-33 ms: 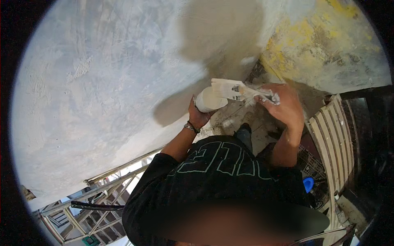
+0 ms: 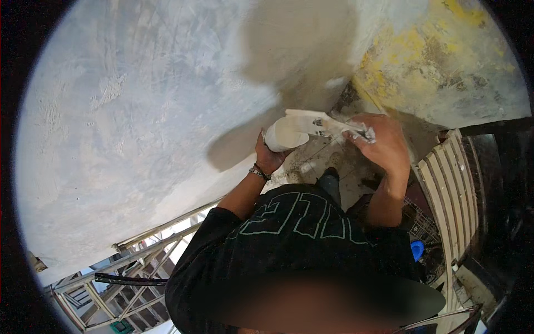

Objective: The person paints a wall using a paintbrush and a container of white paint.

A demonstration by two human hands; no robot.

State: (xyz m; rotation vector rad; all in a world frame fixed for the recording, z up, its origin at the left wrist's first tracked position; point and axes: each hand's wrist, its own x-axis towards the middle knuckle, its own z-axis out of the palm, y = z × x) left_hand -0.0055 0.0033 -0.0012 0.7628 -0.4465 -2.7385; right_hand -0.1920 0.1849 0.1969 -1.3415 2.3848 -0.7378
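Note:
My left hand (image 2: 269,157) is wrapped round a white cylindrical tub (image 2: 275,140) of off-white paint, held in front of my chest close to the wall. A wide flat paintbrush (image 2: 320,123), caked in pale paint, is in my right hand (image 2: 381,139), fingers closed on its smeared handle. The brush's bristle end points left and overlaps the tub's far rim; whether it touches the rim I cannot tell.
The patchy grey-white wall (image 2: 139,100) fills the left and meets a yellow-stained wall (image 2: 434,61) at a corner. A slatted cream panel (image 2: 453,189) stands at right, with a blue round object (image 2: 417,250) beside it. Metal lattice (image 2: 133,267) lies lower left.
The brush and my right hand have shifted slightly, with the brush's bristle end a little lower. My left hand and the tub look unmoved.

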